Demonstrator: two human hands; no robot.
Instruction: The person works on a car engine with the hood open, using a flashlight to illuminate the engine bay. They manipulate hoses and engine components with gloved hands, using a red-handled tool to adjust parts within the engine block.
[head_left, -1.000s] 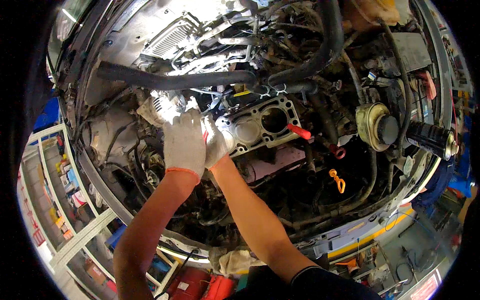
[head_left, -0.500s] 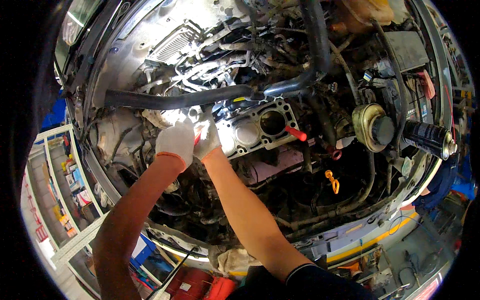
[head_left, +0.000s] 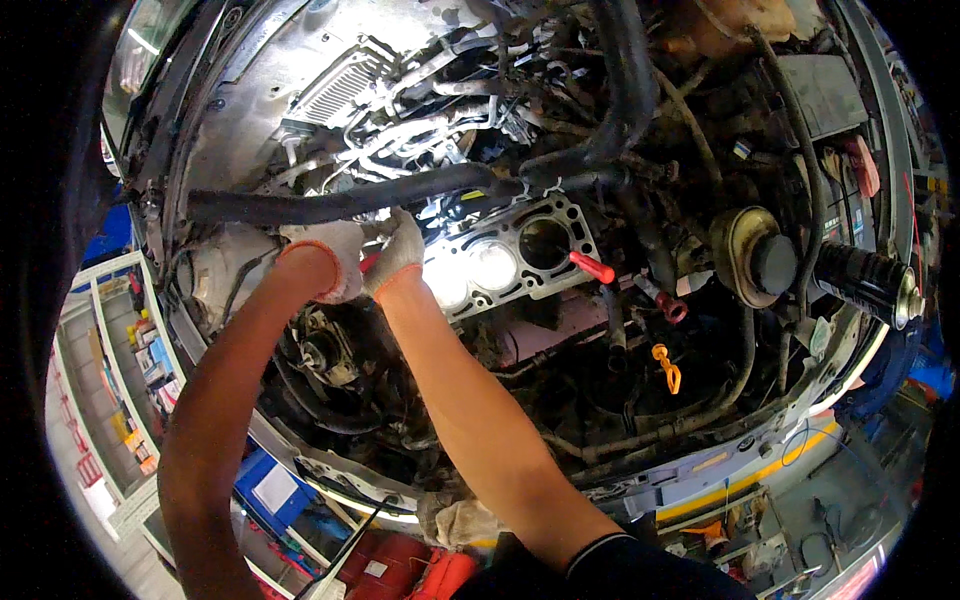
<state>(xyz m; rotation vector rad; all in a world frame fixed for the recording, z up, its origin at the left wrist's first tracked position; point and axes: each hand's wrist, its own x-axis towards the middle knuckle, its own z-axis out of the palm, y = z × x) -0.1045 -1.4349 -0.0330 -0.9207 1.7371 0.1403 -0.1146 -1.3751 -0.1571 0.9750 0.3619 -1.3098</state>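
Note:
My left hand (head_left: 322,258), in a white knit glove with an orange cuff, is curled at the left end of the open engine block (head_left: 545,287). Its fingertips are hidden behind the glove. My right hand (head_left: 400,252), gloved alike, sits just beside it with fingers bent, against the block's left end. A small red piece (head_left: 370,262) shows between the two gloves; its kind and which hand grips it are unclear. Round bores show in the block's bright top face. Near its right end lies a red handle (head_left: 592,267). Above both hands runs a thick black hose (head_left: 340,200).
A yellow dipstick handle (head_left: 667,370) and a reservoir with a black cap (head_left: 772,262) are on the right, beside a black spray can (head_left: 868,286). A white shelf cart (head_left: 115,400) stands at left. A rag (head_left: 465,523) hangs over the front edge, above red cases (head_left: 385,570).
My left hand has shifted left and turned, and my right hand has moved slightly left. The red piece between them has moved left too. The view has shifted slightly.

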